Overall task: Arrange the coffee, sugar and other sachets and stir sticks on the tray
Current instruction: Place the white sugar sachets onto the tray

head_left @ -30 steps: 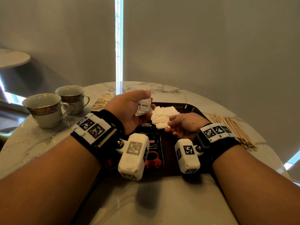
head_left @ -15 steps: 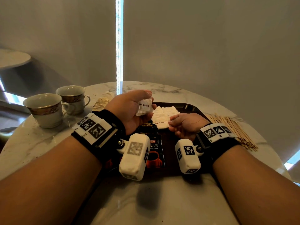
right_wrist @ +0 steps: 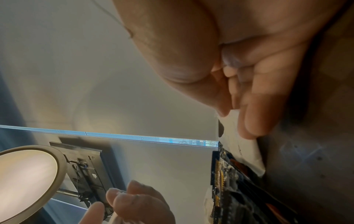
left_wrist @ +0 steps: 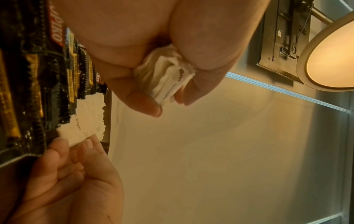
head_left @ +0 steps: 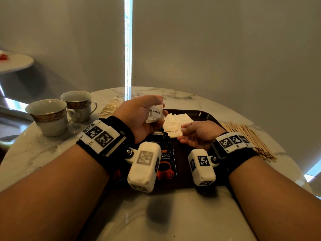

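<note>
The step in hand looks like laying out the brown sugar sachets: the left hand [head_left: 139, 115] is raised above the tray [head_left: 205, 114], thumb and fingers curled round a small stack of white sachets [head_left: 155, 114], while the right hand [head_left: 198, 134], lower and just to its right, rests with loosely extended fingers, its fingertips [left_wrist: 90, 144] touching the near edge of a sachet already laid down [head_left: 172, 132]. Beyond that hand more white sachets [head_left: 178, 119] overlap; under the left wrist lie the black coffee sachets [head_left: 165, 162]. The stir sticks [head_left: 250, 138] sit outside the right wrist, off the tray, seemingly not yet dealt with. Next, the right hand probably needs to take one sachet off the stack and set it beside the placed one.
</note>
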`<state>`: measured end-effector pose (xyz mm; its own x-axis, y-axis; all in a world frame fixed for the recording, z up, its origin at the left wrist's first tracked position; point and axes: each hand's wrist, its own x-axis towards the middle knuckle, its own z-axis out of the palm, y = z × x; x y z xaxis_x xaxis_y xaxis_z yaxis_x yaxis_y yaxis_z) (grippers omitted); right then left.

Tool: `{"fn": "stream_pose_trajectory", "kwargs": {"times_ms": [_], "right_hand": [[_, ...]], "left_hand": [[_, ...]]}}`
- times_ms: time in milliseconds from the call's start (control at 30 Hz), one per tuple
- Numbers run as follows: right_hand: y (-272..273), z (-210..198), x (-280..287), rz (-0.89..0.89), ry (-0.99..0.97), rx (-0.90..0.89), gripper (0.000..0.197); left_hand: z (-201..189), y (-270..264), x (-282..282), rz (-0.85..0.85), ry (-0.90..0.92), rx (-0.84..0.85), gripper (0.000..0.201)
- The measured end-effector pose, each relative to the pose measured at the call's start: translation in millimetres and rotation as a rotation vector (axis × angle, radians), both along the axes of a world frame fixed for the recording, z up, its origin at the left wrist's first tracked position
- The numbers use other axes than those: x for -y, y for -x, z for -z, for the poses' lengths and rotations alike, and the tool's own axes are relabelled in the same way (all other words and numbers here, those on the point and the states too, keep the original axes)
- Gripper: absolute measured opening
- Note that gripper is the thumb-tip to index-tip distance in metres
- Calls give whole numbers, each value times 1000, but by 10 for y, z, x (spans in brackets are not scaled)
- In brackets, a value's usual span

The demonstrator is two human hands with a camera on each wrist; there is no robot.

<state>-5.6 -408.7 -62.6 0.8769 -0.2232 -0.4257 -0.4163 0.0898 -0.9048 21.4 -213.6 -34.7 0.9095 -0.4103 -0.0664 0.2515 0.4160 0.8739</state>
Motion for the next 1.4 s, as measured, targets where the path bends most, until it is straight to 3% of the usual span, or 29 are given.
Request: {"fn": "stream_pose_trajectory", "kwargs": {"times_ms": [200, 300, 667, 800, 900, 1033, 1233, 1400], "right_hand": [[10, -32, -6, 27, 1, 17, 11], [18, -43, 8, 50, -2, 45, 17], [88, -184, 17, 103, -65, 239, 19], [128, -256, -35, 48, -115, 323, 15], [175, -286, -120, -23, -77, 372, 22], [232, -289, -224, -130, -40, 432, 48], [244, -268, -303, -141, 52, 462, 27], [245, -289, -308, -76, 1, 493, 3]], "left_hand": [[-19, 21, -7, 24, 12, -1, 13], [-14, 24, -8, 23, 24, 0, 19], [-6, 45, 1, 66, 29, -16, 33], [13, 36, 17, 93, 13, -7, 31], [26, 26, 10, 111, 6, 4, 31], [22, 25, 3, 89, 17, 15, 30], [31, 9, 1, 54, -34, 59, 17], [28, 10, 3, 80, -49, 50, 29]]}}
